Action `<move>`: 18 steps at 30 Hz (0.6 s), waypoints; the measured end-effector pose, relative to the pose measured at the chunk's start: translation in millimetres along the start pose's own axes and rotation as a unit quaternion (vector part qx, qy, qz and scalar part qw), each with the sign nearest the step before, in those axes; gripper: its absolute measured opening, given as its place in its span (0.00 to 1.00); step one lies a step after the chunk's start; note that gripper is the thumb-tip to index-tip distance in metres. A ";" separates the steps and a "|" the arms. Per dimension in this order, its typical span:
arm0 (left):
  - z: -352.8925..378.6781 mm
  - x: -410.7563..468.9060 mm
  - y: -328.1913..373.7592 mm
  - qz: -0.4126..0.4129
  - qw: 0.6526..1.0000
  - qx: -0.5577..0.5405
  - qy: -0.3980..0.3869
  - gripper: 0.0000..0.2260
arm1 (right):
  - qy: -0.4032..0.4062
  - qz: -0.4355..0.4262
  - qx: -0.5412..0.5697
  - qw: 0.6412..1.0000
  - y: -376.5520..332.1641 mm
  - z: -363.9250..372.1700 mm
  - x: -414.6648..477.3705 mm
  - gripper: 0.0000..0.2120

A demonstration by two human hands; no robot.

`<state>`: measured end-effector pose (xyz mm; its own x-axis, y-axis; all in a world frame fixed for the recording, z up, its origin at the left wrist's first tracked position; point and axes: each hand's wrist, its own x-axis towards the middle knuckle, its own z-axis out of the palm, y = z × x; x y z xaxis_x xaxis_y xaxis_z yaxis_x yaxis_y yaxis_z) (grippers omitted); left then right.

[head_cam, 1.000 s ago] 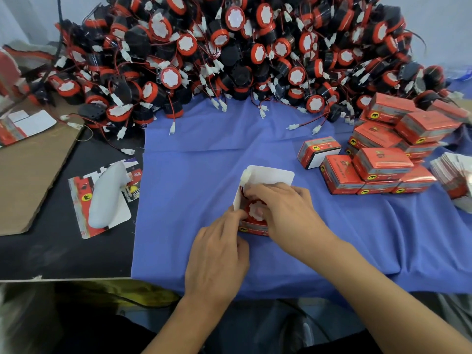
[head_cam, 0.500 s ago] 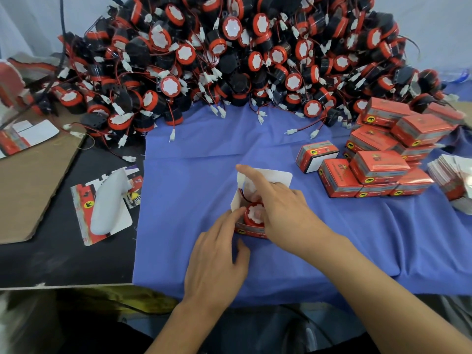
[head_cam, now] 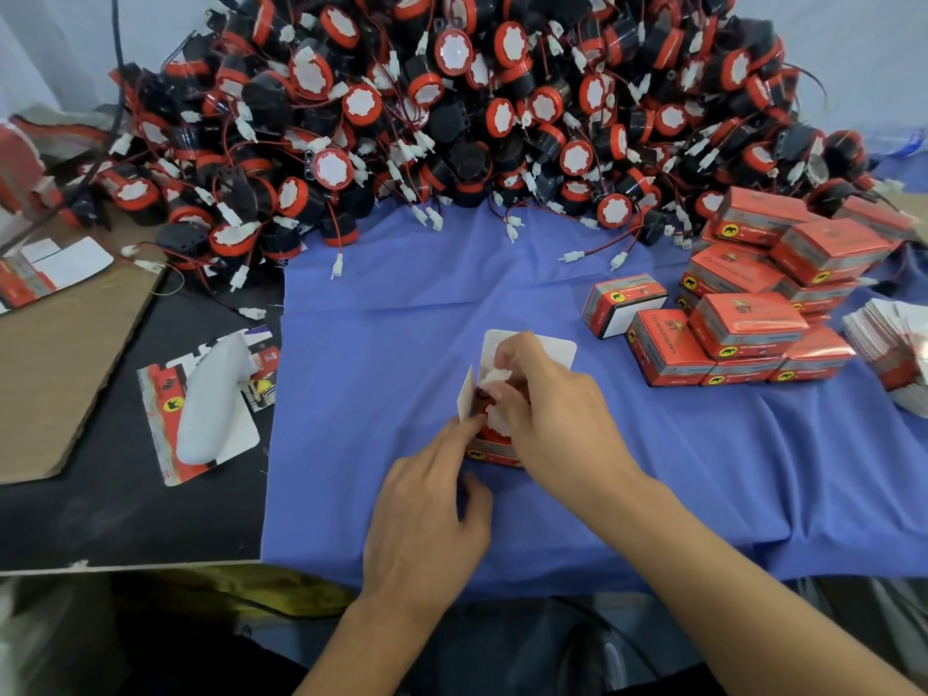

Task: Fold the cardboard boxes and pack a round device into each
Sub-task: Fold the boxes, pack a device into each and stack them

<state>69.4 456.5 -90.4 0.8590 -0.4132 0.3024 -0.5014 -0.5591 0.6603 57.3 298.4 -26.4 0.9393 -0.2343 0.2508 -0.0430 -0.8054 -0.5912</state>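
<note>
Open cardboard box (head_cam: pixel 494 455) stands at mid-cloth on the blue cloth (head_cam: pixel 401 344), top flaps up, round device (head_cam: pixel 486 430) seated inside. My left hand (head_cam: pixel 427 514) is nearly flat, its index finger braced against the box's left flap. My right hand (head_cam: pixel 557 419) is curled over the device, fingertips pinching its white top.

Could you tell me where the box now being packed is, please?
Head view, centre: the open box stands on the blue cloth between the left hand and right hand, left of the stack of finished boxes, with a round device inside it.
</note>
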 end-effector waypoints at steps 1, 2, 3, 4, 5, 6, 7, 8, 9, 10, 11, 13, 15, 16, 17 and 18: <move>0.1 0.2 -0.9 -0.004 1.000 -0.002 0.001 0.28 | 0.009 0.003 0.007 1.000 1.0 1.4 -0.9 0.04; -0.1 0.7 -1.2 -0.007 1.000 -0.003 0.002 0.28 | 0.013 0.000 0.008 1.000 1.9 2.2 -1.9 0.04; -0.4 0.8 -1.1 -0.009 1.000 -0.005 0.003 0.28 | 0.013 -0.010 0.005 1.000 3.1 2.9 -2.6 0.04; -0.7 0.3 -0.9 -0.013 1.000 -0.008 -0.001 0.26 | 0.012 -0.023 0.001 1.000 4.3 3.0 -3.3 0.03; -1.3 -0.4 -0.3 -0.019 1.000 -0.011 -0.007 0.24 | 0.010 -0.034 -0.002 0.999 5.1 2.4 -3.5 0.03; -1.6 -1.1 0.0 -0.025 1.000 -0.013 -0.014 0.22 | 0.006 -0.040 -0.006 0.999 5.7 1.1 -3.8 0.03; -1.3 -1.8 -0.4 -0.030 0.999 -0.015 -0.017 0.19 | -0.001 -0.044 -0.009 0.999 6.0 -0.6 -3.9 0.03; -0.5 -2.5 -1.2 -0.033 0.999 -0.019 -0.017 0.18 | -0.010 -0.047 -0.013 0.999 6.1 -2.2 -4.0 0.03; 0.6 -3.0 -2.3 -0.036 0.999 -0.026 -0.014 0.18 | -0.020 -0.050 -0.021 0.998 5.7 -3.7 -4.3 0.04; 1.7 -3.4 -3.4 -0.041 0.998 -0.039 -0.010 0.18 | -0.030 -0.055 -0.035 0.997 4.6 -4.4 -4.9 0.05; 2.5 -3.6 -4.0 -0.046 0.997 -0.054 -0.007 0.19 | -0.040 -0.060 -0.054 0.996 3.0 -4.6 -5.8 0.05; 2.4 -3.6 -3.5 -0.056 0.995 -0.077 -0.004 0.20 | -0.049 -0.067 -0.086 0.993 0.7 -4.8 -6.2 0.05; 1.9 -3.8 -2.6 -0.052 0.996 -0.078 -0.001 0.21 | -0.050 -0.067 -0.107 0.991 -0.1 -4.7 -5.8 0.05; 1.7 -3.9 -2.5 -0.050 0.996 -0.078 0.000 0.21 | -0.051 -0.066 -0.113 0.990 -0.7 -4.5 -5.9 0.06; 1.7 -3.7 -2.4 -0.049 0.996 -0.080 0.000 0.21 | -0.053 -0.063 -0.119 0.990 -1.3 -4.3 -5.5 0.06; 1.7 -3.6 -2.5 -0.049 0.995 -0.083 -0.002 0.20 | -0.055 -0.062 -0.126 0.989 -1.8 -3.9 -5.2 0.06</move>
<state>67.4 458.1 -94.3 0.9022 -0.3662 0.2280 -0.3910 -0.4711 0.7906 51.1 299.0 -23.7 0.9736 -0.0759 0.2155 0.0038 -0.9377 -0.3474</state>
